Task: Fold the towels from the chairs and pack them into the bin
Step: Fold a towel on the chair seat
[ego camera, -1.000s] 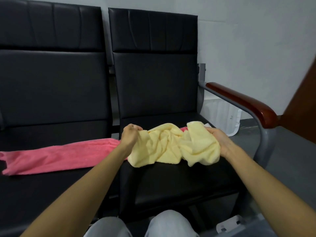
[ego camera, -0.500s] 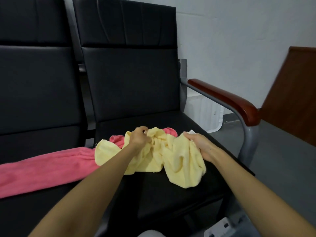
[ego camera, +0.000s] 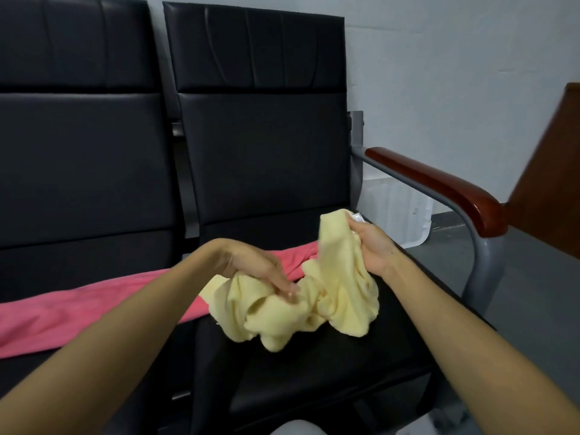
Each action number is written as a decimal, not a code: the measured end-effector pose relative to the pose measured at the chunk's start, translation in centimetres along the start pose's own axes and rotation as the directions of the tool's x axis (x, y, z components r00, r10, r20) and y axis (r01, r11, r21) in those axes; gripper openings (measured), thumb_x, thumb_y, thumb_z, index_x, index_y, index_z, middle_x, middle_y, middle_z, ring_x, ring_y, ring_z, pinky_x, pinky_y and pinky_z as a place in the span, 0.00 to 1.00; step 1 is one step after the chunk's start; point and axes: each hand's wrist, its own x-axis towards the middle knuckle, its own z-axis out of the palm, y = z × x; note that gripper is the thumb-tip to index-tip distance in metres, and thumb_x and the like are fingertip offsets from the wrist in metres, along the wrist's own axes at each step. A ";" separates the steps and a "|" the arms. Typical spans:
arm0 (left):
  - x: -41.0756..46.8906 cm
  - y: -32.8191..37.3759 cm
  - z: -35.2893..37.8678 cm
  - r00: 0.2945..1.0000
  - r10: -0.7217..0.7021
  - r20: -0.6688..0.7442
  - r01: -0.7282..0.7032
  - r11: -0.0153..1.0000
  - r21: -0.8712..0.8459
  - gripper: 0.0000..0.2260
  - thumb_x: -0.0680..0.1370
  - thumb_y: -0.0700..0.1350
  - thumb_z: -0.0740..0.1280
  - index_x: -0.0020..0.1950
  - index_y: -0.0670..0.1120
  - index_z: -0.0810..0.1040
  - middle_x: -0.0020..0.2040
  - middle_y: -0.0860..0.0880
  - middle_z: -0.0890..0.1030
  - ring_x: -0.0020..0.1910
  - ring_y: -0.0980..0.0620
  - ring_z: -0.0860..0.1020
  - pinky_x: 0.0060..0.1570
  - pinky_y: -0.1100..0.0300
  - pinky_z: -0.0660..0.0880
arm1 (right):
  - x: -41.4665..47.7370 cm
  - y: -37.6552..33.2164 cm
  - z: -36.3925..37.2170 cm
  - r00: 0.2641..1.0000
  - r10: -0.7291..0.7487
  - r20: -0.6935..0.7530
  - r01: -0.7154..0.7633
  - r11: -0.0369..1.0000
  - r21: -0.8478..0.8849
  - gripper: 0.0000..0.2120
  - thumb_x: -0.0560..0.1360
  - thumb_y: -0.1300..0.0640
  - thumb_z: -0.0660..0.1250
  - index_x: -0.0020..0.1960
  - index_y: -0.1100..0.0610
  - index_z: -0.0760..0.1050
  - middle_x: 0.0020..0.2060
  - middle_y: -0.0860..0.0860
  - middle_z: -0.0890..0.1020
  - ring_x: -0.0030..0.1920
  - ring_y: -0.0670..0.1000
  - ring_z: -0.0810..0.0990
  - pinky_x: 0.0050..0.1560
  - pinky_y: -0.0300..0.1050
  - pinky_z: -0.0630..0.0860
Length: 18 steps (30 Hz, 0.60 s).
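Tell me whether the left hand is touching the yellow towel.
Touching. The head view shows the left hand on the yellow towel, its fingers sunk into the bunched cloth with no gap.

No legible txt anywhere.

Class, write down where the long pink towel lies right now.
In the head view, the long pink terry towel lies stretched across both black chair seats, from the left edge to just behind the crumpled yellow towel.
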 end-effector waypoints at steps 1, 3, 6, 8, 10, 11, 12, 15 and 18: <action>-0.9 0.1 -0.3 0.998 0.053 -0.024 -0.053 0.998 0.024 0.14 0.79 0.50 0.63 0.56 0.41 0.81 0.45 0.55 0.84 0.56 0.56 0.79 0.64 0.57 0.69 | 0.1 0.2 0.6 1.000 -0.003 0.020 0.002 1.000 0.010 0.10 0.80 0.61 0.55 0.50 0.61 0.75 0.31 0.55 0.81 0.29 0.48 0.79 0.30 0.40 0.77; -2.7 -0.1 -1.2 0.988 0.119 -0.093 -0.115 0.992 0.053 0.15 0.79 0.46 0.63 0.62 0.40 0.77 0.48 0.58 0.83 0.58 0.61 0.77 0.64 0.63 0.69 | 0.3 0.6 1.8 0.999 -0.006 0.031 0.007 0.999 -0.032 0.11 0.80 0.61 0.54 0.45 0.59 0.74 0.25 0.52 0.77 0.21 0.45 0.70 0.20 0.36 0.68; -3.7 -1.4 -2.4 0.955 0.066 -0.288 0.018 0.961 0.277 0.12 0.78 0.40 0.64 0.61 0.44 0.78 0.55 0.53 0.80 0.55 0.58 0.77 0.56 0.67 0.72 | 0.9 1.3 2.9 0.995 -0.009 0.095 0.020 0.993 -0.119 0.18 0.83 0.54 0.51 0.45 0.58 0.77 0.29 0.52 0.80 0.20 0.44 0.69 0.20 0.36 0.67; -3.5 -2.1 -2.8 0.892 0.054 -0.450 0.192 0.855 0.483 0.12 0.78 0.37 0.63 0.60 0.44 0.79 0.56 0.51 0.79 0.52 0.55 0.76 0.53 0.63 0.73 | 1.2 1.7 3.7 0.990 -0.001 0.144 0.014 0.996 -0.089 0.14 0.82 0.56 0.53 0.48 0.57 0.76 0.29 0.51 0.79 0.22 0.44 0.72 0.23 0.36 0.70; -3.0 -2.6 -2.8 0.842 0.108 -0.529 0.240 0.803 0.546 0.11 0.76 0.36 0.63 0.57 0.43 0.79 0.48 0.53 0.78 0.48 0.54 0.75 0.46 0.64 0.72 | 1.4 2.0 4.5 0.979 0.025 0.205 -0.027 1.000 0.008 0.09 0.80 0.62 0.55 0.49 0.57 0.74 0.27 0.51 0.78 0.25 0.45 0.76 0.34 0.39 0.76; -2.9 -3.0 -2.9 0.818 0.146 -0.556 0.249 0.782 0.571 0.10 0.76 0.35 0.63 0.54 0.43 0.80 0.44 0.54 0.76 0.45 0.54 0.75 0.43 0.64 0.70 | 1.5 2.1 4.8 0.972 0.047 0.231 -0.059 0.997 0.047 0.08 0.79 0.64 0.56 0.48 0.58 0.73 0.28 0.51 0.78 0.27 0.46 0.78 0.43 0.42 0.77; -3.0 -3.4 -3.0 0.790 0.190 -0.583 0.267 0.748 0.607 0.09 0.75 0.34 0.63 0.51 0.42 0.80 0.42 0.54 0.73 0.44 0.53 0.74 0.41 0.63 0.70 | 1.6 2.3 5.1 0.969 0.067 0.239 -0.084 0.995 0.059 0.08 0.79 0.65 0.56 0.48 0.59 0.73 0.28 0.52 0.79 0.29 0.47 0.79 0.53 0.46 0.75; -3.3 -5.3 -3.2 0.694 0.407 -0.594 0.321 0.564 0.761 0.06 0.75 0.31 0.61 0.45 0.40 0.76 0.44 0.49 0.69 0.39 0.49 0.73 0.37 0.57 0.73 | 1.9 2.6 5.9 0.964 0.102 0.244 -0.112 0.993 0.025 0.11 0.80 0.66 0.54 0.44 0.60 0.73 0.26 0.52 0.78 0.27 0.46 0.79 0.66 0.52 0.69; -3.7 -6.2 -2.4 0.520 0.682 -0.513 0.269 0.440 0.857 0.09 0.71 0.28 0.66 0.41 0.41 0.72 0.39 0.48 0.69 0.31 0.51 0.70 0.27 0.60 0.70 | 2.1 3.0 7.0 0.963 0.088 0.255 -0.083 0.996 -0.032 0.10 0.79 0.66 0.56 0.43 0.59 0.73 0.26 0.51 0.77 0.27 0.45 0.76 0.60 0.52 0.73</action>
